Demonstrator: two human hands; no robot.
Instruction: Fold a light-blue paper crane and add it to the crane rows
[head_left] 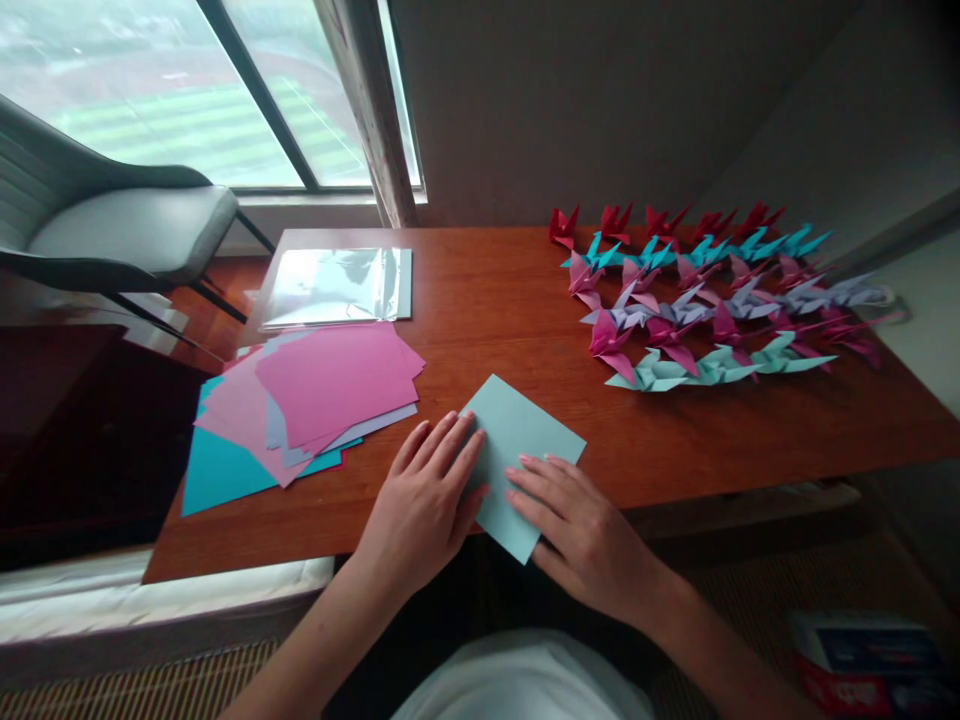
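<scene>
A pale mint-green sheet of origami paper lies at the table's front edge, turned with one corner towards me. Its near corner reaches past the edge. My left hand rests on the sheet's left side, fingers stretched out and open. On the right part of the paper, the fingers of my right hand lie flat and slightly spread. One digit of that hand is near the sheet's lower right edge, partly hidden. Whether the sheet is single or folded, I cannot tell.
Fanned pink, lilac and blue paper sheets lie left on the wooden table, before a clear-wrapped paper pack. Rows of folded paper cranes stand at right. Beyond are a chair and a window.
</scene>
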